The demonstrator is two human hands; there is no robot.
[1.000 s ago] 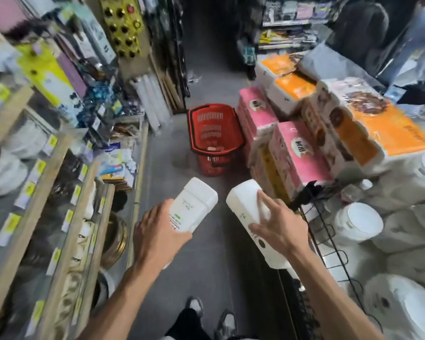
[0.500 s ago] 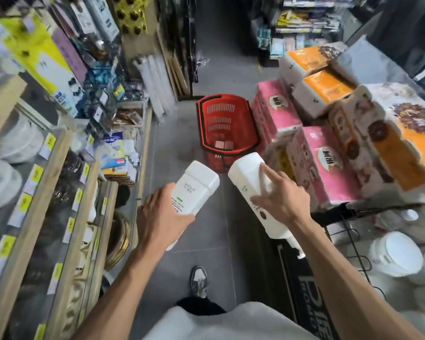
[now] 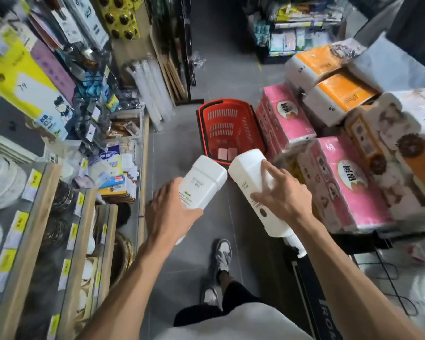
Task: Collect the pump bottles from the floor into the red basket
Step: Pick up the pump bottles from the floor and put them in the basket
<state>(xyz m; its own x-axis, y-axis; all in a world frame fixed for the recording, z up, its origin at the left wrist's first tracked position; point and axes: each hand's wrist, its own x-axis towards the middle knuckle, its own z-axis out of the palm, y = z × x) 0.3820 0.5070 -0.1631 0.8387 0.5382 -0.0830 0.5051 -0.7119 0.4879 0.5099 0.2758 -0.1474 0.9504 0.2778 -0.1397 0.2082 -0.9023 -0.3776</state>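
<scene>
I carry two white pump bottles, held bottom-forward and side by side over the grey floor. My left hand (image 3: 168, 212) grips the left bottle (image 3: 201, 182), which has green print on its label. My right hand (image 3: 284, 200) grips the right bottle (image 3: 249, 173); its pump head (image 3: 296, 246) pokes out below my wrist. The red basket (image 3: 227, 128) stands on the floor just beyond the bottles, its rim partly hidden by them. Two pale pink items (image 3: 227, 153) lie in its bottom.
Wooden shelves (image 3: 27, 241) with plates and bowls line the left side. Stacked pink tissue packs (image 3: 285, 119) and orange ones (image 3: 339, 94) crowd the right, touching the basket. The grey aisle floor (image 3: 182, 148) runs ahead. My shoes (image 3: 222, 253) are below.
I have walked forward along the aisle; the basket has come closer and now sits right behind the bottles. Both hands keep their grip on the bottles.
</scene>
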